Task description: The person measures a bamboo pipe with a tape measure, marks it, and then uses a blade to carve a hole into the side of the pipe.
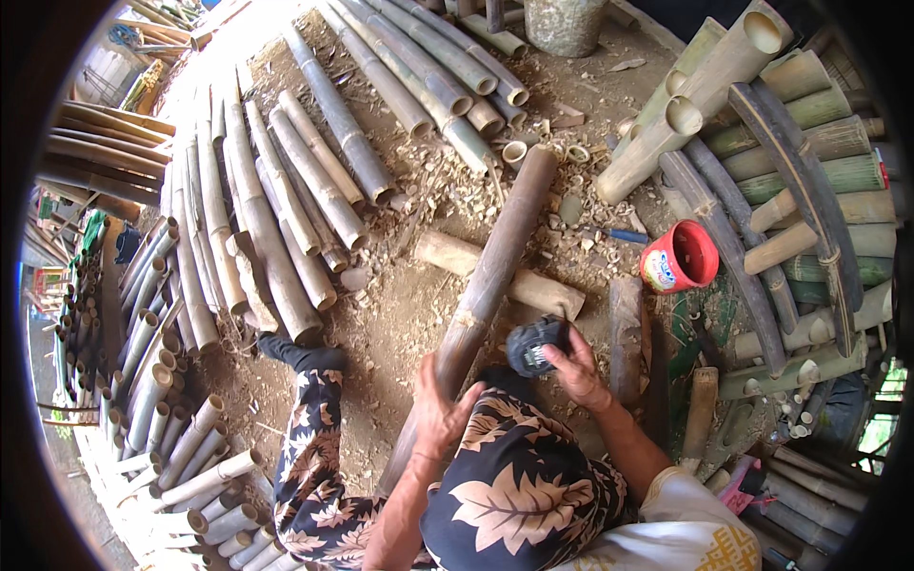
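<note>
A long brown bamboo pole point(490, 271) lies slantwise in front of me, its far part resting across a shorter, paler bamboo piece point(447, 254) on the ground. My left hand point(441, 409) is closed around the pole's near part, thumb towards the right. To the right of the pole, my right hand point(578, 369) grips a dark, rounded object point(536, 346), too unclear to name. It is held just above my knee, apart from the pole.
Bamboo poles point(276, 243) fan out on the left and far side; more stand stacked at right point(814, 181). A red bucket point(693, 253) stands right of a blue-handled tool point(627, 235). Wood chips point(447, 195) cover the dirt floor. A pale bucket point(564, 27) is at the back.
</note>
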`<action>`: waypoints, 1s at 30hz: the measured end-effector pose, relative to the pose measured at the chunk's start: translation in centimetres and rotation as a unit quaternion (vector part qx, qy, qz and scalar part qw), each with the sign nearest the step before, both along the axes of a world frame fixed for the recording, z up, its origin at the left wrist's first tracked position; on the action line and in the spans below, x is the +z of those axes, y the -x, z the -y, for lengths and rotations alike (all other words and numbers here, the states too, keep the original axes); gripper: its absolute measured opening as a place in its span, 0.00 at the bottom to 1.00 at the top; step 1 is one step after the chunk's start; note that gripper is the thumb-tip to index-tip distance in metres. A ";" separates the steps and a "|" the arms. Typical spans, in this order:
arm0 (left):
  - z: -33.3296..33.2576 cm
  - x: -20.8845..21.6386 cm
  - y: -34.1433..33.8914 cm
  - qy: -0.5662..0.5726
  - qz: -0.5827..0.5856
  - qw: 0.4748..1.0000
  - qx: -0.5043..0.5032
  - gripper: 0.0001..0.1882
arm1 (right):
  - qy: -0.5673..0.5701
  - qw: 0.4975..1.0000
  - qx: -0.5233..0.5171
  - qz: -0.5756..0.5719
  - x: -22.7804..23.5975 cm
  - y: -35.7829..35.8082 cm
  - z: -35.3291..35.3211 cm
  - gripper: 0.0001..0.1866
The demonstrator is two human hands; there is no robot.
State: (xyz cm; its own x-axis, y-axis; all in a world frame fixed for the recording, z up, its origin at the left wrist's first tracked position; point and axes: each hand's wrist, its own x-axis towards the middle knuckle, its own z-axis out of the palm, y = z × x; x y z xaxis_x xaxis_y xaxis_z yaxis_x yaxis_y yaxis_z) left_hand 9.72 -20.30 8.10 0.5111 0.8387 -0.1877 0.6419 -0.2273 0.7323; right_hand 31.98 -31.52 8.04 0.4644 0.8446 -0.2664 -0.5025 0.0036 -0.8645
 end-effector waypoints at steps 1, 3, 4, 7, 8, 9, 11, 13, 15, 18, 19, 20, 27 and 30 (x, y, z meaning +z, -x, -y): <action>0.2 2.4 -1.7 0.148 0.128 0.981 -0.001 0.47 | 0.006 0.999 0.034 0.001 0.3 0.9 -0.3 0.24; 0.1 3.5 -4.6 0.355 0.309 0.882 -0.034 0.42 | -0.024 0.994 0.108 -0.008 0.3 2.5 -1.0 0.28; 0.3 3.3 -5.2 0.422 0.378 0.824 0.022 0.39 | -0.029 0.988 0.111 0.104 0.1 2.7 -1.6 0.29; 0.4 3.8 -4.2 0.487 0.414 0.762 0.105 0.31 | 0.078 0.800 0.103 0.586 1.5 1.7 -2.9 0.27; 0.1 3.7 -3.4 0.469 0.381 0.791 0.093 0.30 | 0.071 0.846 0.090 0.520 1.0 1.4 -3.1 0.24; 0.1 3.3 -2.8 0.457 0.350 0.814 0.078 0.29 | 0.081 0.840 0.160 0.513 0.5 0.2 -2.7 0.26; 1.1 2.5 -2.6 0.427 0.309 0.846 0.077 0.26 | 0.088 0.907 0.255 0.325 -0.2 -0.1 -2.0 0.27; 1.8 2.0 -1.6 0.454 0.333 0.823 0.079 0.26 | 0.064 0.958 0.232 0.157 -0.9 2.1 -1.4 0.34; 2.2 0.6 0.0 0.352 0.253 0.901 0.018 0.29 | 0.100 0.958 0.249 0.104 -0.4 3.2 -0.7 0.34; 3.5 -0.9 1.4 0.281 0.170 0.944 -0.042 0.31 | 0.076 0.974 0.207 0.050 -2.7 5.2 0.9 0.28; 3.6 -1.3 1.8 0.264 0.144 0.952 -0.058 0.31 | 0.081 0.976 0.196 0.051 -2.6 5.7 1.2 0.23; 4.3 -2.5 2.3 0.242 0.144 0.958 -0.057 0.30 | 0.087 0.969 0.218 0.080 -3.6 6.0 1.6 0.21; 4.9 -9.0 3.1 -0.027 0.143 0.974 -0.172 0.27 | 0.224 0.903 0.323 0.173 -4.3 6.6 0.7 0.35; 4.0 -8.9 3.1 0.014 0.090 0.977 -0.192 0.26 | 0.188 0.882 0.404 0.153 -4.0 4.9 -0.3 0.30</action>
